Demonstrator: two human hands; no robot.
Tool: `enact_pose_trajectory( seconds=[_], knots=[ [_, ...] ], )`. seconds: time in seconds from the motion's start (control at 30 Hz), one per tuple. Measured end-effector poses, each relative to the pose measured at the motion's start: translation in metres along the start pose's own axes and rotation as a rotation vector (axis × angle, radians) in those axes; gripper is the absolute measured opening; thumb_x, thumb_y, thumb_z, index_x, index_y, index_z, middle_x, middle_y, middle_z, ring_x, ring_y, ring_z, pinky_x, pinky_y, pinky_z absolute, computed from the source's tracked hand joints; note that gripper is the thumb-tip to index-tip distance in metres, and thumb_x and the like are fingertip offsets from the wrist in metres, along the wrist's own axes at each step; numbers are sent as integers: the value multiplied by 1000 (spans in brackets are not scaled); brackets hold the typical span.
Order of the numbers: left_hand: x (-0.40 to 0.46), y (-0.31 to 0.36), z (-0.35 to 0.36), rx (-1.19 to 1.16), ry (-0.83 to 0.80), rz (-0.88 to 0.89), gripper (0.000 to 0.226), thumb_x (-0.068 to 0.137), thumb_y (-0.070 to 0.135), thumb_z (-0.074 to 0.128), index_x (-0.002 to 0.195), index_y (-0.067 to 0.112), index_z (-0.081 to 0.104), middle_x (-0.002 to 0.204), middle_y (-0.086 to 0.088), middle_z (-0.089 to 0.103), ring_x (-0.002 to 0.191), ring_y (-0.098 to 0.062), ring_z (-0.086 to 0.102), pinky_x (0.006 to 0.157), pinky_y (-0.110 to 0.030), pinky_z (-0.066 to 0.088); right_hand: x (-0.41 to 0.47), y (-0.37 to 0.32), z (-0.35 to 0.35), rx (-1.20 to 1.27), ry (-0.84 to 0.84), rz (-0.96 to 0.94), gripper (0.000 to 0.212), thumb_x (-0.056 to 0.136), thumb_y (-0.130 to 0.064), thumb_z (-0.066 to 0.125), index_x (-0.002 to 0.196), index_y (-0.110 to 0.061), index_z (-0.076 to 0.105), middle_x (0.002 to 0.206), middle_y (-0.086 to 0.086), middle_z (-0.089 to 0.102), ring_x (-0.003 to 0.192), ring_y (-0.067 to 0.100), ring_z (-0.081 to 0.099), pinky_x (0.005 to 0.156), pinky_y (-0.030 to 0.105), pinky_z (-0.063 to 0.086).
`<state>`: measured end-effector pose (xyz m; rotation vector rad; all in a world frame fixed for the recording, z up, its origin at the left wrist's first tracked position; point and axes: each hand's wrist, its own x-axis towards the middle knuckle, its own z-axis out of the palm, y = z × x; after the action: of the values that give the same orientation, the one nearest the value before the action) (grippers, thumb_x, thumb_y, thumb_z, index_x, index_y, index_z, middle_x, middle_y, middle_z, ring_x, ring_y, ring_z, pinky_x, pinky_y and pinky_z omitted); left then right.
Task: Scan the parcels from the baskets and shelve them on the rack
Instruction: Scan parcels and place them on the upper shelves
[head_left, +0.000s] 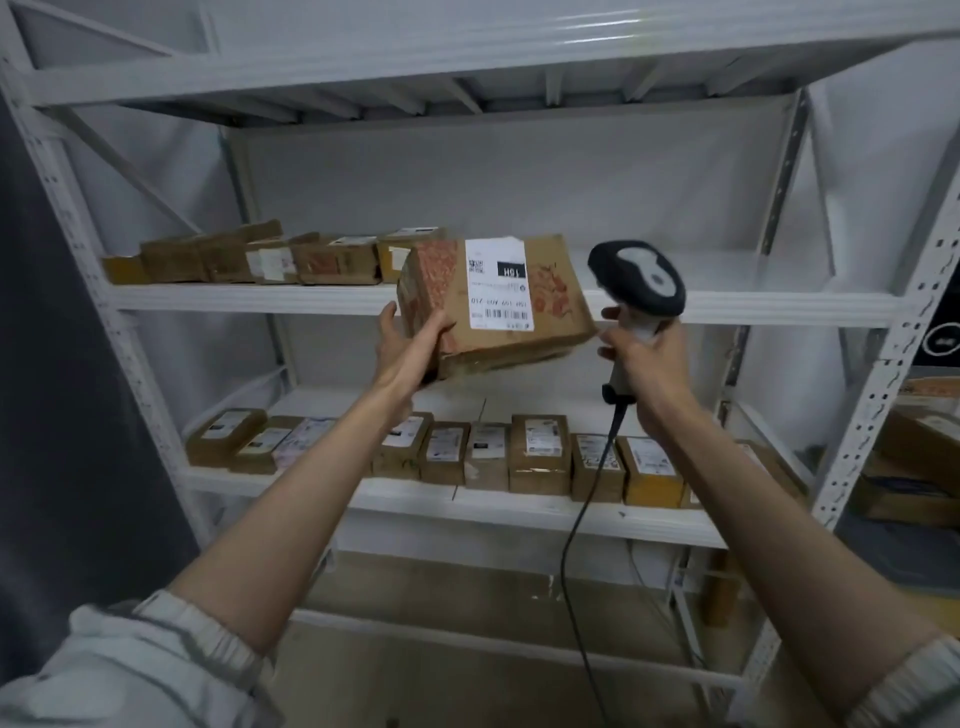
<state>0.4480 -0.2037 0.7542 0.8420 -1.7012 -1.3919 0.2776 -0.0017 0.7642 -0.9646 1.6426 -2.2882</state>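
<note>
Midway, I judge: two rack (498, 304) shelves already carry rows of parcels. The left hand (410, 338) grips a labelled parcel (493, 301) at centre; the right hand (641, 353) clasps the scanner (641, 278) at 3 o'clock (baskets unseen).

Both arms raised, left grip (410, 338) and right grip (641, 353) clenched.

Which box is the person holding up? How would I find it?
Look at the white rack, at its middle shelf. In front of it, the left hand holds up a tilted brown parcel. Unlike the shelved parcels, it is in the air, with red print and an upside-down label.
</note>
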Motion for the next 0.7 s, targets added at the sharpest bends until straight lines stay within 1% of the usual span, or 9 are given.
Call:
enact_pose_trajectory(
  seconds=[0.1, 0.17, 0.27, 0.33, 0.4, 0.47, 0.53, 0.63, 0.7],
  knots=[
    [23, 12, 34, -175, 44, -65, 130, 39, 89, 75, 148, 52, 15, 146, -7, 50, 123, -32, 57, 98, -55, 52, 38, -13, -6, 27, 35, -31, 48, 88, 1, 68, 133, -8, 54, 117, 4, 66, 104, 19, 67, 76, 22, 58],
    [38, 23, 55, -290, 41, -106, 135, 31, 90, 76, 147, 46, 23, 142, -9, 51, 120, -33, 58, 84, -53, 59, 60, -18, -5, 11, 18, -46, 51, 87, 2, 69, 134, -7, 54, 119, 7, 66, 106, 21, 67, 78, 27, 61],
    [43, 51, 85, -503, 42, -145, 127, 45, 74, 81, 150, 30, 24, 139, -9, 47, 119, -31, 58, 64, -49, 61, 88, -20, 1, -25, -41, -52, 51, 86, 3, 69, 134, -8, 55, 120, 7, 67, 110, 21, 67, 81, 33, 62],
    [52, 65, 103, -596, 24, -196, 122, 56, 65, 83, 153, 24, 21, 140, -9, 50, 116, -29, 61, 65, -50, 60, 104, -20, 10, -71, -104, -50, 50, 86, 2, 68, 133, -10, 56, 120, 5, 67, 109, 20, 67, 82, 36, 62],
    [63, 74, 119, -625, -73, -233, 110, 69, 63, 80, 153, 17, 26, 132, -9, 61, 106, -28, 66, 61, -45, 60, 121, -20, 19, -106, -149, -42, 49, 85, 0, 68, 131, -10, 57, 118, 4, 69, 105, 22, 69, 82, 39, 62],
    [70, 84, 132, -616, -169, -259, 94, 77, 63, 75, 149, 16, 37, 121, -11, 68, 97, -28, 67, 66, -46, 57, 137, -18, 27, -126, -162, -31, 44, 86, -2, 68, 128, -9, 59, 115, 7, 72, 102, 25, 71, 82, 44, 63],
    [80, 85, 144, -580, -229, -285, 80, 83, 61, 71, 143, 15, 44, 117, -12, 67, 98, -31, 64, 82, -57, 52, 152, -14, 31, -133, -160, -20, 41, 87, -5, 70, 127, -9, 59, 114, 10, 73, 102, 27, 71, 83, 47, 61],
    [93, 83, 158, -505, -293, -320, 78, 84, 58, 72, 146, 20, 44, 139, -15, 57, 125, -41, 53, 101, -66, 45, 172, -5, 34, -115, -168, 9, 44, 87, -7, 73, 129, -10, 59, 115, 8, 73, 100, 23, 72, 80, 44, 62],
    [99, 80, 161, -460, -315, -335, 79, 80, 57, 76, 144, 22, 45, 141, -12, 52, 126, -45, 52, 99, -63, 49, 184, 2, 36, -116, -161, 32, 45, 85, -7, 75, 128, -10, 60, 114, 9, 74, 101, 24, 72, 77, 38, 60]
  ],
)
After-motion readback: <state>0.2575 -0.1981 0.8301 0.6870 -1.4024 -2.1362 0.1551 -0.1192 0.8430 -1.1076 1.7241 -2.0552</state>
